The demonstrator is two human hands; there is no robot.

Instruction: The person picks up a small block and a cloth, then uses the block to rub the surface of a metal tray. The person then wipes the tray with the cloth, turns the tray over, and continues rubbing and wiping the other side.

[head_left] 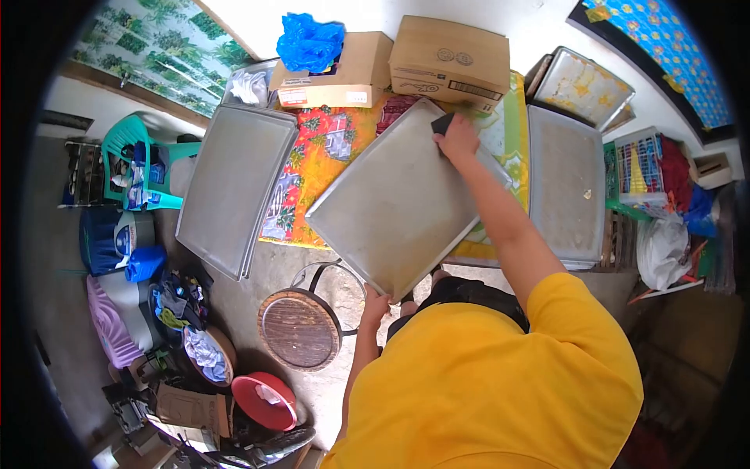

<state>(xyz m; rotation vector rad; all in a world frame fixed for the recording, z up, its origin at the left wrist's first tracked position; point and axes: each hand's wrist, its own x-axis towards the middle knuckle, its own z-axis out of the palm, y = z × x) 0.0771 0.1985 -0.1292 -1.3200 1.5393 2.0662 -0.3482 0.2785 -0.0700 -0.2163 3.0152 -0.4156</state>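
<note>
A large grey metal tray (pixel 398 187) lies at an angle over the table's front edge, one corner pointing toward my body. My left hand (pixel 376 303) is closed on that near corner. Near the far right corner, my right hand (pixel 458 141) grips a small black pad (pixel 443 123) against the tray's surface. Under the tray is a colourful floral tablecloth (pixel 312 148). To the left lies a stack of similar trays (pixel 234 180), and to the right another grey tray (pixel 566 184).
Two cardboard boxes (pixel 449 59) stand behind the tray, a blue plastic bag (pixel 310 43) on the left one. A round wooden stool (pixel 299 329) and a red basin (pixel 264 400) are at lower left. A green chair (pixel 141 160) stands farther left.
</note>
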